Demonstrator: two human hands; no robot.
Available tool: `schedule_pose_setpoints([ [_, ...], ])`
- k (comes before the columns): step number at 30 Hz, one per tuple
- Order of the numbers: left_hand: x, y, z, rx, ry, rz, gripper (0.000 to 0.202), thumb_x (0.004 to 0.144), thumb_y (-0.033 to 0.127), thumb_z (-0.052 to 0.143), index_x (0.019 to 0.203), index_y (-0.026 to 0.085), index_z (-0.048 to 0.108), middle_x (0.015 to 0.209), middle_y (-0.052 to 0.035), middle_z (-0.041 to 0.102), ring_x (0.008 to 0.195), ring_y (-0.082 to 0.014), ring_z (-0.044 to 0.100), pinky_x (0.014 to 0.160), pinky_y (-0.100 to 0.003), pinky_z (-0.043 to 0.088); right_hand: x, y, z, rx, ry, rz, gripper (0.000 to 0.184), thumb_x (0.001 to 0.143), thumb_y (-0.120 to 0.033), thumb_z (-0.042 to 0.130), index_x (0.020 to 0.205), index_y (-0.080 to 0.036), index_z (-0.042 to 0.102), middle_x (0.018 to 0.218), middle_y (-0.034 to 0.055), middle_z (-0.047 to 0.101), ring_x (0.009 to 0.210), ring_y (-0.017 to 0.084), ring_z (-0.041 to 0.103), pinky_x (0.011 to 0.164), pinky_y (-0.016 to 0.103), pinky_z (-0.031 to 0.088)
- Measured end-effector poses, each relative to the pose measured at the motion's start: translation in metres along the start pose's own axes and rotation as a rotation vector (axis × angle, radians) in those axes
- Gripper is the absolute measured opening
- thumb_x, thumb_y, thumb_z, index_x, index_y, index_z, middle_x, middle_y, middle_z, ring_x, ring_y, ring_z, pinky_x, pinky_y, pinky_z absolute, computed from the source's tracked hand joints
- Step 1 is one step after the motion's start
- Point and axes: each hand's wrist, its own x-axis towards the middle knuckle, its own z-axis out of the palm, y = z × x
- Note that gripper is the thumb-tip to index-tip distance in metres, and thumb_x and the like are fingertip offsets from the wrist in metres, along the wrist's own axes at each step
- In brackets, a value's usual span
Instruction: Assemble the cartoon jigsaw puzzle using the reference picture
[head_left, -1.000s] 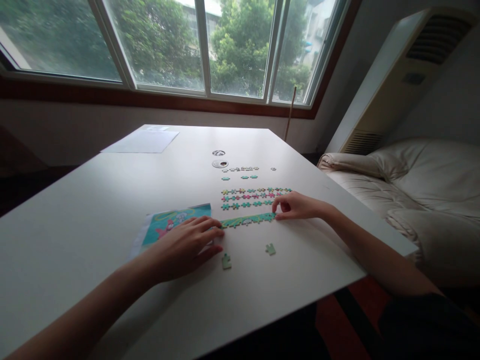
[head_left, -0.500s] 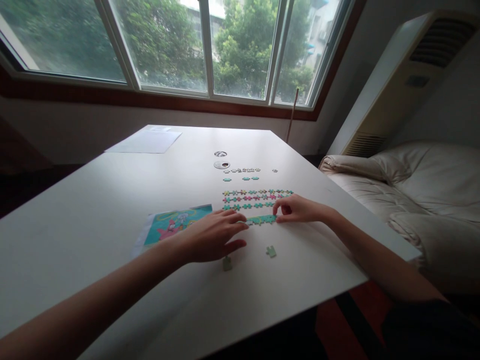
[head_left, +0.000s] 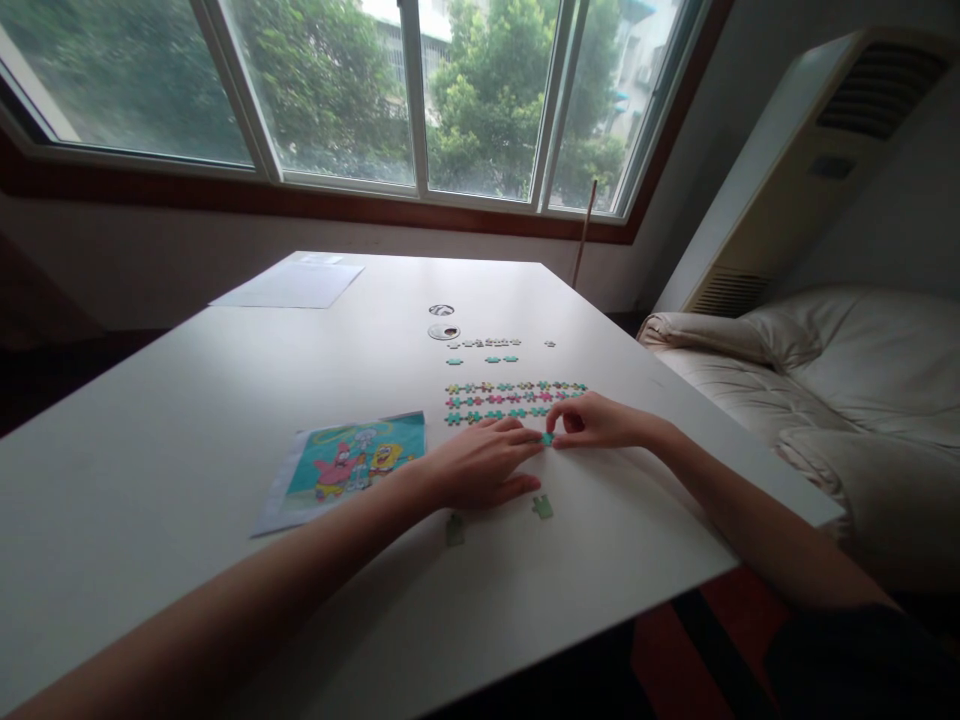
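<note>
My left hand (head_left: 484, 465) lies flat with its fingers stretched out, covering most of a strip of joined puzzle pieces. Its fingertips reach toward the strip's right end, where one teal puzzle piece (head_left: 547, 439) shows. My right hand (head_left: 596, 420) pinches that end piece between thumb and index finger. Just beyond both hands, several puzzle pieces (head_left: 495, 412) lie in spaced rows. Nearer to me are two loose pale green pieces, one a puzzle piece (head_left: 542, 507) below my left thumb and the other a puzzle piece (head_left: 454, 530) by my left wrist.
A cartoon picture sheet (head_left: 360, 460) lies left of my left hand. Farther back on the white table (head_left: 187, 400) are a white paper (head_left: 289, 285), two round discs, one a disc with a dark spot (head_left: 439, 331), and more small pieces (head_left: 491, 359). A pale sofa (head_left: 735, 370) stands to the right.
My left hand has slid right along the strip toward my right hand, uncovering more of the picture sheet and hiding most of the strip. My right hand has barely moved.
</note>
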Motion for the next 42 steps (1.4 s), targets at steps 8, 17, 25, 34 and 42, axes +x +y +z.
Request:
schedule_pose_setpoints([
  [8, 0.003, -0.001, 0.003, -0.027, 0.001, -0.018, 0.038, 0.088, 0.036, 0.044, 0.118, 0.013, 0.048, 0.118, -0.0104, 0.054, 0.107, -0.0231, 0.047, 0.092, -0.036, 0.037, 0.000, 0.002, 0.002, 0.009, 0.004, -0.010, 0.025, 0.076, -0.037, 0.058, 0.089, -0.015, 0.062, 0.055, -0.0047, 0.048, 0.049, 0.007, 0.042, 0.050, 0.018, 0.033],
  [17, -0.006, 0.000, -0.010, -0.044, -0.014, -0.061, 0.045, 0.089, 0.043, 0.042, 0.126, 0.017, 0.042, 0.132, -0.0119, 0.043, 0.117, -0.0266, 0.042, 0.096, -0.043, 0.035, -0.002, 0.002, -0.002, 0.015, 0.007, -0.016, 0.028, 0.077, -0.039, 0.057, 0.092, -0.016, 0.062, 0.056, -0.0044, 0.048, 0.049, 0.007, 0.043, 0.050, 0.018, 0.033],
  [25, -0.071, -0.024, -0.033, -0.032, 0.079, -0.220, 0.022, 0.089, 0.029, 0.044, 0.098, 0.021, 0.063, 0.101, -0.0074, 0.062, 0.097, -0.0209, 0.054, 0.085, -0.036, 0.044, -0.001, 0.006, -0.002, -0.021, 0.012, -0.003, 0.027, 0.077, -0.039, 0.056, 0.091, -0.016, 0.060, 0.055, -0.0044, 0.049, 0.049, 0.007, 0.043, 0.051, 0.018, 0.033],
  [34, -0.089, -0.021, -0.033, 0.052, 0.000, -0.268, 0.025, 0.088, 0.028, 0.045, 0.106, 0.028, 0.062, 0.104, -0.0057, 0.059, 0.099, -0.0222, 0.052, 0.088, -0.039, 0.044, -0.001, 0.001, 0.003, -0.048, 0.013, 0.008, 0.024, 0.077, -0.035, 0.058, 0.091, -0.017, 0.061, 0.056, -0.0037, 0.051, 0.049, 0.007, 0.045, 0.050, 0.018, 0.033],
  [42, -0.089, -0.020, -0.026, 0.072, 0.002, -0.285, 0.027, 0.088, 0.028, 0.044, 0.111, 0.028, 0.059, 0.107, -0.0058, 0.059, 0.101, -0.0231, 0.051, 0.091, -0.041, 0.042, -0.001, 0.004, 0.004, -0.090, 0.046, 0.016, 0.021, 0.078, -0.033, 0.056, 0.091, -0.018, 0.061, 0.056, -0.0040, 0.052, 0.048, 0.007, 0.045, 0.051, 0.018, 0.032],
])
